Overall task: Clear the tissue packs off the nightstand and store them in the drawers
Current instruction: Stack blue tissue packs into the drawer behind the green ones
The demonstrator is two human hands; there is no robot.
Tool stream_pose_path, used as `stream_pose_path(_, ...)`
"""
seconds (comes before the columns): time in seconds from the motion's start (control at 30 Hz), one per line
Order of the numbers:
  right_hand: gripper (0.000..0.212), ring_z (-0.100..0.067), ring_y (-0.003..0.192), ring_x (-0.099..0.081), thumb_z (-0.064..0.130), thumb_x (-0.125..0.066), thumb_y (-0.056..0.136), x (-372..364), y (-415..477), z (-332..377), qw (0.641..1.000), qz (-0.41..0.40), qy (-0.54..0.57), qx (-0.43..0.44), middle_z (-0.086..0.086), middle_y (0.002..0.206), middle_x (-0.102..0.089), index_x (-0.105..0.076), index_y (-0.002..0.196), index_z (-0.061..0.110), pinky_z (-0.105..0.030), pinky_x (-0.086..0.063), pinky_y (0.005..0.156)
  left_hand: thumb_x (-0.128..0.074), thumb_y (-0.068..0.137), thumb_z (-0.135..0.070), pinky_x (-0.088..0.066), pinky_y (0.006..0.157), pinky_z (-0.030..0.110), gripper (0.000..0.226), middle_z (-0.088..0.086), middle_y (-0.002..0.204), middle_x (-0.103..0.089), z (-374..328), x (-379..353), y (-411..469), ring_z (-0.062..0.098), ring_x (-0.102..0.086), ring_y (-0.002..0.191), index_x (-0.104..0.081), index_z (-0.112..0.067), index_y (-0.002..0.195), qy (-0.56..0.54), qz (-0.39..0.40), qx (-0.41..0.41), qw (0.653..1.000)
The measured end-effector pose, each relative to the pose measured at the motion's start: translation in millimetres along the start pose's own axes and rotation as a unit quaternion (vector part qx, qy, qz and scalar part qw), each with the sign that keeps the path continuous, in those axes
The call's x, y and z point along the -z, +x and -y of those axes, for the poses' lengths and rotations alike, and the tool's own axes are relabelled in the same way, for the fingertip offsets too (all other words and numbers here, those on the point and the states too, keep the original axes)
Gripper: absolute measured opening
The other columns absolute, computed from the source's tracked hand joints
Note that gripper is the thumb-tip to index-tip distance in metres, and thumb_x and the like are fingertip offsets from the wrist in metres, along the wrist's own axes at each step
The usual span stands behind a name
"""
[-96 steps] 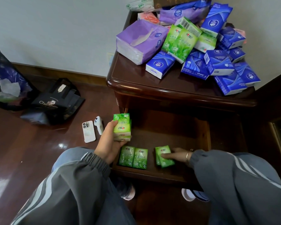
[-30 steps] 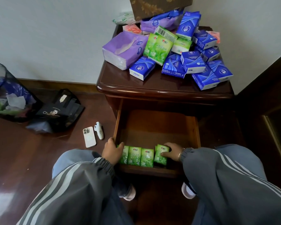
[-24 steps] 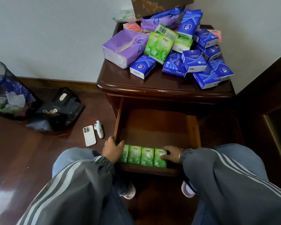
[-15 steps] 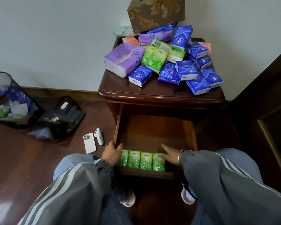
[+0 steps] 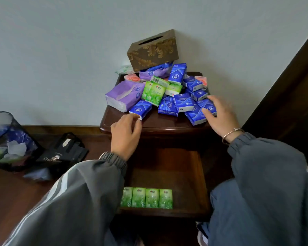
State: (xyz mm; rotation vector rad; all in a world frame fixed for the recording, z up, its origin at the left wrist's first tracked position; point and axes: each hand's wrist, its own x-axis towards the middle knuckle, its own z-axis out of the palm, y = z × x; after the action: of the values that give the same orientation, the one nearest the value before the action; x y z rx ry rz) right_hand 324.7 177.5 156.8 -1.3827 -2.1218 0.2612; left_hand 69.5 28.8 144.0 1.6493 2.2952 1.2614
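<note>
Both hands were raised to the front edge of the nightstand (image 5: 155,127), whose top was piled with tissue packs. The left hand (image 5: 125,134) was held with its fingers (image 5: 132,121) loosely curled and slightly parted, their tips just touching the corner of a blue tissue pack (image 5: 140,109) at the front of the pile; nothing was gripped. The right hand (image 5: 220,115), with a bangle (image 5: 232,134) at the wrist, was laid open with fingers spread over the blue packs (image 5: 194,115) at the right front of the pile, resting on them rather than pinching any.

Further back in the heap, a purple soft pack (image 5: 123,95) was seen at the left, green packs (image 5: 154,93) in the middle, and a brown ornate tissue box (image 5: 153,50) tilted on top against the wall.

Below, the drawer (image 5: 167,166) was pulled open, and four green packs (image 5: 147,197) were lined up side by side, touching, along its front edge; the rest of the drawer floor was bare wood.

On the floor to the left, a black bag (image 5: 60,155) and a mesh bin (image 5: 5,139) holding scraps were seen.
</note>
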Motion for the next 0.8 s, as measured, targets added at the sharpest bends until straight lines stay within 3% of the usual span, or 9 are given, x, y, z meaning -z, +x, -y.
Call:
stream_pose_path(0.1, 0.061, -0.029, 0.141, -0.022, 0.046, -0.047, 0.092, -31.3, 8.2, -10.9, 0.993, 0.081, -0.046, -0.067, -0.01, 0.153, -0.026, -0.03, 0.145, 0.02, -0.043, -0.022, 0.115, -0.047, 0.095, -0.036, -0.027, 0.101, 0.042, 0.03, 0.002, 0.118, -0.06, -39.2, -31.2, 25.8, 0.021, -0.054, 0.114, -0.061, -0.022, 0.117, 0.02, 0.036, 0.022, 0.999)
stream_pose_path(0.17, 0.062, -0.03, 0.143, -0.015, 0.052, -0.045, 0.091, -48.7, 5.2, -16.1, 0.992, 0.077, -0.062, -0.074, -0.006, 0.156, -0.022, -0.03, 0.146, 0.025, -0.043, -0.019, 0.116, -0.046, 0.095, -0.042, -0.023, 0.106, 0.046, 0.039, 0.003, 0.126, -0.054, -55.9, -50.9, 38.7, 0.021, -0.048, 0.122, -0.055, -0.023, 0.128, 0.038, 0.057, 0.02, 0.997)
stream_pose_path(0.5, 0.055, -0.028, 0.136, -0.033, 0.05, -0.038, 0.091, -66.3, -5.5, -23.1, 0.995, -0.026, -0.084, -0.044, -0.006, 0.145, -0.042, -0.041, 0.139, 0.024, -0.043, -0.041, 0.101, -0.036, 0.09, -0.066, -0.024, 0.103, 0.053, 0.07, 0.007, 0.143, -0.046, -97.4, -123.3, 79.7, 0.03, -0.038, 0.131, -0.036, -0.02, 0.143, 0.17, 0.153, 0.022, 0.973)
stream_pose_path(0.63, 0.056, -0.028, 0.13, -0.04, 0.051, -0.031, 0.089, -67.3, -4.8, -24.8, 0.995, -0.038, -0.079, -0.047, -0.007, 0.141, -0.047, -0.046, 0.136, 0.023, -0.042, -0.044, 0.095, -0.048, 0.088, -0.061, -0.024, 0.104, 0.051, 0.073, 0.008, 0.146, -0.041, -102.9, -130.2, 82.2, 0.031, -0.034, 0.133, -0.03, -0.021, 0.146, 0.183, 0.154, 0.029, 0.97)
stream_pose_path(0.73, 0.055, -0.027, 0.129, -0.04, 0.051, -0.035, 0.089, -68.8, -4.2, -26.8, 0.996, -0.047, -0.065, -0.047, -0.007, 0.14, -0.047, -0.047, 0.135, 0.023, -0.04, -0.045, 0.093, -0.067, 0.08, -0.046, -0.025, 0.106, 0.05, 0.083, 0.007, 0.149, -0.036, -107.2, -126.1, 88.5, 0.032, -0.034, 0.135, -0.026, -0.021, 0.148, 0.093, 0.164, 0.053, 0.981)
stream_pose_path(0.8, 0.054, -0.027, 0.129, -0.039, 0.052, -0.039, 0.089, -68.1, -4.0, -27.5, 0.996, -0.046, -0.053, -0.048, -0.006, 0.141, -0.045, -0.047, 0.134, 0.023, -0.04, -0.044, 0.095, -0.074, 0.076, -0.028, -0.033, 0.106, 0.044, 0.085, 0.009, 0.145, -0.036, -109.3, -123.1, 87.7, 0.029, -0.037, 0.132, -0.027, -0.016, 0.147, 0.009, 0.154, 0.025, 0.988)
